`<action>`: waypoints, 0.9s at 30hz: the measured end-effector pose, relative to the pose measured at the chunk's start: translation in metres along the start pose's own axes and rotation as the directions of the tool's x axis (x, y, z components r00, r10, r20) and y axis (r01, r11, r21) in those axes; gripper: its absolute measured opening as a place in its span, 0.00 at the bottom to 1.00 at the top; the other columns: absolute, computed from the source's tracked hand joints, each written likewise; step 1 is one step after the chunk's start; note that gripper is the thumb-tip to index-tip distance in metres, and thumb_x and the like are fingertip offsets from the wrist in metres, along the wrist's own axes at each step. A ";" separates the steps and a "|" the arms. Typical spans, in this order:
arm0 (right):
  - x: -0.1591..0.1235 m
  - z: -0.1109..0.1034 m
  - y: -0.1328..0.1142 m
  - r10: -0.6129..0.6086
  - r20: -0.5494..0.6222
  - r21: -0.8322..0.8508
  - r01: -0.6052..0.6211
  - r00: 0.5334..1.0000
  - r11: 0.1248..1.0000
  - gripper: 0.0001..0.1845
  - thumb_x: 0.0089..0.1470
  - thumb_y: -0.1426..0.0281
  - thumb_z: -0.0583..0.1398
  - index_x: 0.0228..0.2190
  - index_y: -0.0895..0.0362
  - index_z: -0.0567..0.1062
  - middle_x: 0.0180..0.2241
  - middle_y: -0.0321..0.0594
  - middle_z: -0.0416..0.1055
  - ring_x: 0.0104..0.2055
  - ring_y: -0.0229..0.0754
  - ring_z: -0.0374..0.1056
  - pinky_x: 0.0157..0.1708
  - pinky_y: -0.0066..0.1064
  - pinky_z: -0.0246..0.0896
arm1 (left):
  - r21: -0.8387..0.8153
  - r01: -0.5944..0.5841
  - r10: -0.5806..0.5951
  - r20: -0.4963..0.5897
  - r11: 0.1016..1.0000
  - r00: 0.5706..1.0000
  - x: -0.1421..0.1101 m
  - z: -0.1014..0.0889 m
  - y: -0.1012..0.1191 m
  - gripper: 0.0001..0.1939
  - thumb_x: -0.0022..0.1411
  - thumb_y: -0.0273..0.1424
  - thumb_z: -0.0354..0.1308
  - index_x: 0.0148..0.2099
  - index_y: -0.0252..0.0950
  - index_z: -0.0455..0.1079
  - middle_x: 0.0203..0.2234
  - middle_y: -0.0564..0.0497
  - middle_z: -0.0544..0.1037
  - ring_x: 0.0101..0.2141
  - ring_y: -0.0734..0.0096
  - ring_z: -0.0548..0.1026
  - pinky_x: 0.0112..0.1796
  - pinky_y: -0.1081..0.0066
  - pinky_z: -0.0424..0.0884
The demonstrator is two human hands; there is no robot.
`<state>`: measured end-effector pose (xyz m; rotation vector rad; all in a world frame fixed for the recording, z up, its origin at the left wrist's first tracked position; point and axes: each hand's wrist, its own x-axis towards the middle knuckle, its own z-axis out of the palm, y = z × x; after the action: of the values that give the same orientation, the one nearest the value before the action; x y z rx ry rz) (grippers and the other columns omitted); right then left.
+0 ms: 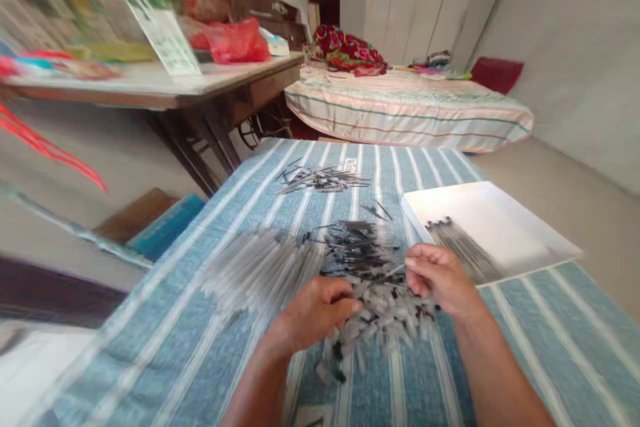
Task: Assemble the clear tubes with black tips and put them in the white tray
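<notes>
Poking from right hand (434, 275), pale stick (396, 271)

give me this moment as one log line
left hand: over small clear pieces | right hand: pinching thin piece | white tray: row of dark-tipped sticks inside

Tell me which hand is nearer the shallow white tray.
Right. The right hand is beside the white tray; the left hand is farther off, by small pale pieces.
</notes>
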<state>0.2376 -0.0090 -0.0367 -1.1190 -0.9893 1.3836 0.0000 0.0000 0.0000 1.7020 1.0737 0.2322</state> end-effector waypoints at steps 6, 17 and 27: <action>0.009 -0.016 -0.003 -0.079 -0.276 0.130 0.119 0.958 0.984 0.11 0.40 0.66 0.65 0.20 0.59 0.69 0.12 0.30 0.65 0.10 0.29 0.55 0.07 0.18 0.45 | 0.285 0.087 0.064 -0.483 0.955 0.873 -0.007 -0.032 -0.013 0.13 0.55 0.38 0.49 0.26 0.36 0.68 0.17 0.56 0.67 0.21 0.75 0.64 0.24 0.76 0.57; 0.019 0.020 0.017 -0.203 -0.411 -0.249 0.105 0.889 0.963 0.14 0.44 0.60 0.61 0.23 0.59 0.71 0.12 0.30 0.65 0.12 0.31 0.56 0.12 0.21 0.49 | 0.454 0.560 -0.042 -0.750 0.693 0.660 -0.004 -0.042 -0.023 0.15 0.56 0.40 0.48 0.33 0.37 0.72 0.32 0.44 0.74 0.32 0.58 0.73 0.28 0.69 0.61; 0.000 0.044 0.004 -0.236 0.118 -0.614 0.258 0.964 0.746 0.10 0.47 0.67 0.60 0.18 0.59 0.70 0.15 0.28 0.60 0.18 0.30 0.54 0.19 0.20 0.47 | 0.430 0.565 -0.105 -0.724 0.704 0.682 0.001 -0.048 -0.025 0.17 0.55 0.41 0.49 0.40 0.36 0.71 0.37 0.41 0.76 0.35 0.51 0.75 0.29 0.64 0.65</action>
<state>0.1934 -0.0090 -0.0312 -1.3793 -1.6360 0.8616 -0.0423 0.0337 -0.0016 1.9834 2.2141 0.2339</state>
